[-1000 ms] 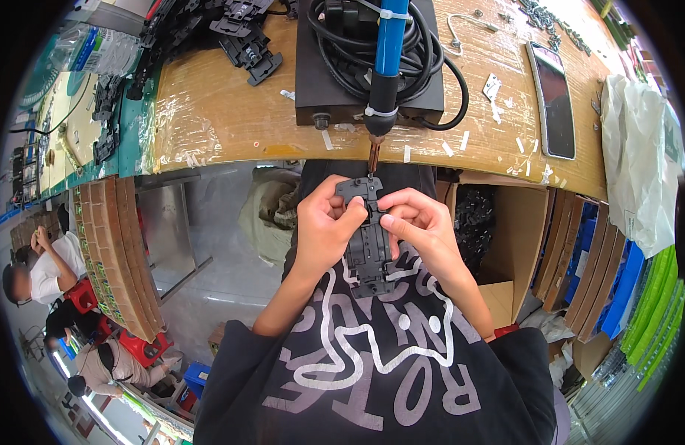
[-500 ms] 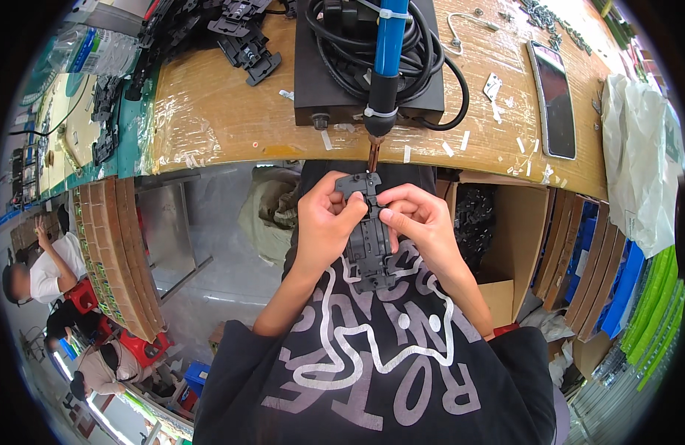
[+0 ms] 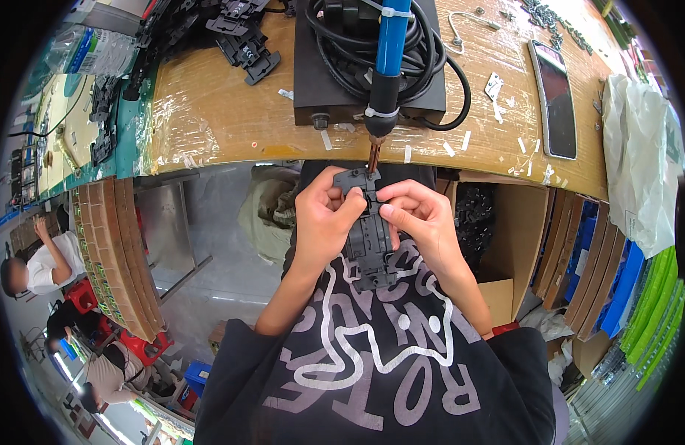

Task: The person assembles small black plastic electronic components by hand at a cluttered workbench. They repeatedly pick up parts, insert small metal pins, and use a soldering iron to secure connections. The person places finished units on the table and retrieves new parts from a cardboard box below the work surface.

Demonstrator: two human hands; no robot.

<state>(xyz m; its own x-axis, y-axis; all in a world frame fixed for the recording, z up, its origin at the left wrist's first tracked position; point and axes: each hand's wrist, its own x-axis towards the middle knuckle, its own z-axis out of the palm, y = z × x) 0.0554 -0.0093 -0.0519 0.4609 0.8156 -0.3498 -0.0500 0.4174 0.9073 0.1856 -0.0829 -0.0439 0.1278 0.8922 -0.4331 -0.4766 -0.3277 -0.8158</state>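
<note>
Between my hands is a long black plastic part [image 3: 368, 241], its far end close under the copper-coloured tip of a blue-handled soldering iron [image 3: 388, 55]. Whether the tip touches the plastic, I cannot tell. My left hand [image 3: 324, 215] grips the part's left side near the far end, thumb on top. On the opposite edge, my right hand [image 3: 420, 215] pinches it between thumb and fingers. The iron points down over the table edge, cable-tied in front of a black box [image 3: 309, 81] with coiled black cable on it.
Similar black parts [image 3: 242, 44] are piled at the table's far left. A phone [image 3: 554, 100], white scraps and a plastic bag [image 3: 639, 163] lie to the right. Below the edge stands an open cardboard box [image 3: 515, 237] with black parts inside. Other people sit at the far left.
Both hands and the black part have shifted very slightly, with the far end a touch nearer the iron's tip. My grip stays the same.
</note>
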